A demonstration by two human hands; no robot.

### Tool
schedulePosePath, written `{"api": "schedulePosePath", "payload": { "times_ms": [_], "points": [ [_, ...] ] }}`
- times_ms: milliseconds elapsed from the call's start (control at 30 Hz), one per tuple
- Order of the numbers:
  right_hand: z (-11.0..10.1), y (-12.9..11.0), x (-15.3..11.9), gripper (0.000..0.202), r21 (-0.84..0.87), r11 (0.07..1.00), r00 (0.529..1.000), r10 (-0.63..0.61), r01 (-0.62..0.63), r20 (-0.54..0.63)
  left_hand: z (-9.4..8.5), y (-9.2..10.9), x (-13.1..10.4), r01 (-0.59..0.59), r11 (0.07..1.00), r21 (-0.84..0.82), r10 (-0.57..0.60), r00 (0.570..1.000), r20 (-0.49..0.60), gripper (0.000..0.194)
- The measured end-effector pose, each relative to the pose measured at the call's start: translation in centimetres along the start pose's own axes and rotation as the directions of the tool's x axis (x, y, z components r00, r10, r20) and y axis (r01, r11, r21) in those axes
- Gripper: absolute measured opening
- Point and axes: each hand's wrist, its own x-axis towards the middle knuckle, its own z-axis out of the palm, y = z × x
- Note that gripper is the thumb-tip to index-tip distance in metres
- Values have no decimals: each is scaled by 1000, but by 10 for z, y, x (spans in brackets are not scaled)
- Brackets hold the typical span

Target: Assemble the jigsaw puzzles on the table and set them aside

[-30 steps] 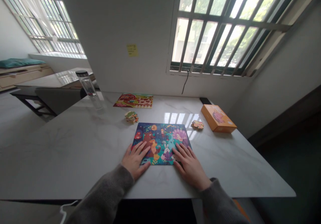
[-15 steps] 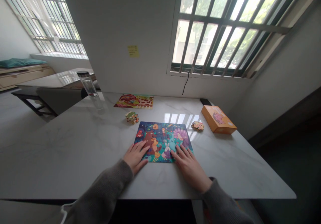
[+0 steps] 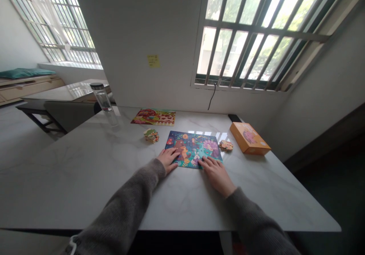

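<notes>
An assembled jigsaw puzzle (image 3: 191,148) with a dark forest scene of animals lies flat on the marble-patterned table. On its lower left corner rests my left hand (image 3: 169,159), palm down with fingers spread. My right hand (image 3: 216,173) lies over the lower right part, its fingers stretched out on the surface. Just past the puzzle's right edge sits a small stack of puzzle pieces (image 3: 226,145). Another stack of pieces (image 3: 151,135), with green on top, stands to the left of the puzzle.
A farm-scene picture (image 3: 154,117) lies near the wall. At the right stand an orange box (image 3: 249,138) and a dark flat object (image 3: 234,118). A clear bottle (image 3: 102,98) with a black lid is at the table's left rear. The white table (image 3: 94,179) has its front edge near me.
Both hands have moved forward with the puzzle, which has slid away from me and slightly right, close to the right stack of pieces. The other objects stay in place.
</notes>
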Motion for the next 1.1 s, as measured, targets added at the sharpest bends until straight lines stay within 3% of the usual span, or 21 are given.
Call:
{"api": "schedulePosePath", "payload": {
  "times_ms": [433,733,933,1100],
  "points": [
    [2,17,19,48,-31,999,999,43,-43,-23,3,-10,42,-48,998,-27,48,999,-20,58],
    [3,25,42,49,-22,995,994,99,-100,-44,-4,-9,58,-3,999,-36,2,1000,-18,56],
    [1,23,49,48,-26,990,988,133,-135,-74,-4,19,48,99,992,75,-92,992,-91,45],
    [1,13,29,41,-59,981,976,177,-186,-125,-3,38,16,60,988,139,-50,996,-76,50]
  ]
}}
